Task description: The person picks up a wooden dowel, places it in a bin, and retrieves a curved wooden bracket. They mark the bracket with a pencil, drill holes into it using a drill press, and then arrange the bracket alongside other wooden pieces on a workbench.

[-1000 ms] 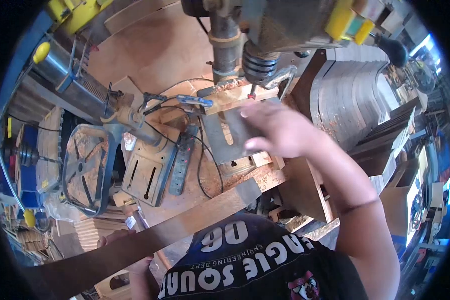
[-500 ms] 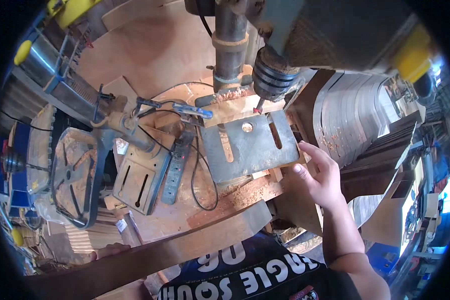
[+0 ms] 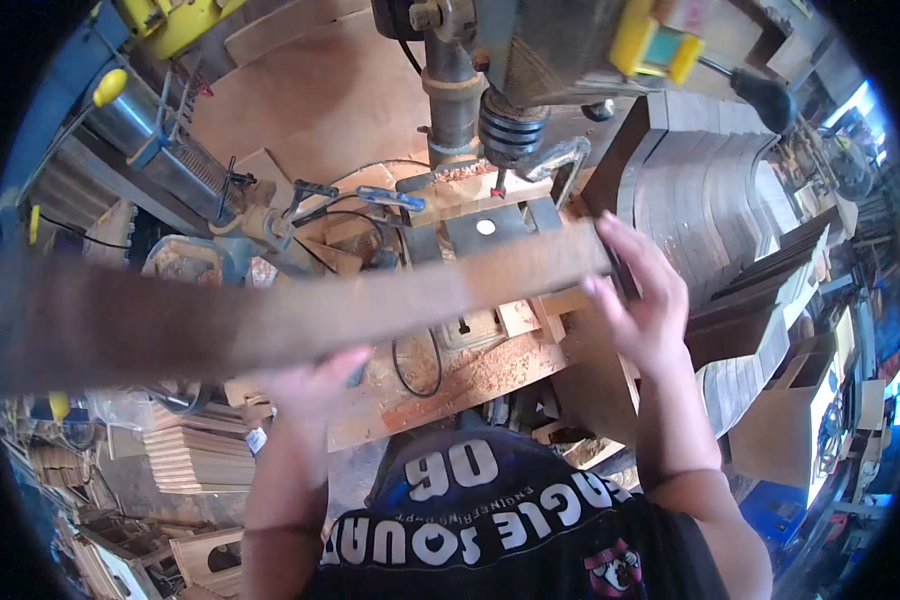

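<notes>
A long wooden board (image 3: 370,310), blurred by motion, spans the view from the left edge to the drill press table. My left hand (image 3: 315,390) grips it from below near its middle, with part of the fingers hidden behind the wood. At the board's right end, my right hand (image 3: 655,295) has its fingers and thumb on either side of the end. Behind the board, the grey drill press table (image 3: 518,222) is partly covered. Above the table hangs the drill chuck (image 3: 513,130) with a red-tipped bit (image 3: 498,188).
Wood shavings (image 3: 495,372) lie on the bench below the drill table. A blue-handled clamp (image 3: 390,198) sits left of the table. Stacked curved wooden pieces (image 3: 700,190) stand at right. More stacked wood (image 3: 195,450) is at lower left. A second drill press (image 3: 255,225) stands at left.
The board has risen from near my body up over the drill table, and my left hand has come up with it. My right hand has met the board's right end.
</notes>
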`<control>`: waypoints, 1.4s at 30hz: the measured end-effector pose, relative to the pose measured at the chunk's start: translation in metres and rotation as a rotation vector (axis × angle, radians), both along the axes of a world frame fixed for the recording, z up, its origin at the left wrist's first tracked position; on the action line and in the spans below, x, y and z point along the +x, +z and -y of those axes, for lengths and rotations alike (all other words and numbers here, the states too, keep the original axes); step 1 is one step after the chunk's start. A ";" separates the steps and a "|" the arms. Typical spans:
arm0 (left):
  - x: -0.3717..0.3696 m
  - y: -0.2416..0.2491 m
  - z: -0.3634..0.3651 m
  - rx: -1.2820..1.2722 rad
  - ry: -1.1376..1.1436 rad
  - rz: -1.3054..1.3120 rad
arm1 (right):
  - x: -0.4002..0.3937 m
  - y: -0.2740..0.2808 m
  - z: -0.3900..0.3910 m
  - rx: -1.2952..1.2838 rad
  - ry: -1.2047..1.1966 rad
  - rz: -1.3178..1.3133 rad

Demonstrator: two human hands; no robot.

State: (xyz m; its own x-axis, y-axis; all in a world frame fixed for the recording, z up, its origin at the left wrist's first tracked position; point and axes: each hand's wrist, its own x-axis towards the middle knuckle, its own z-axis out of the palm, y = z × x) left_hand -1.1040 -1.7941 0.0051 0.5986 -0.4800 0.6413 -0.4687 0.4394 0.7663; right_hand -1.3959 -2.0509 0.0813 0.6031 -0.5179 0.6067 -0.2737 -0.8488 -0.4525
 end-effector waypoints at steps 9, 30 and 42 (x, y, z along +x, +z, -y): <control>0.023 -0.004 0.124 0.082 0.262 0.145 | 0.050 -0.042 0.058 0.174 -0.186 -0.026; 0.017 -0.002 0.136 0.083 0.251 0.183 | 0.053 -0.076 0.064 0.271 -0.264 0.162; 0.024 0.003 0.128 0.143 0.217 0.258 | 0.055 -0.075 0.062 0.283 -0.257 0.191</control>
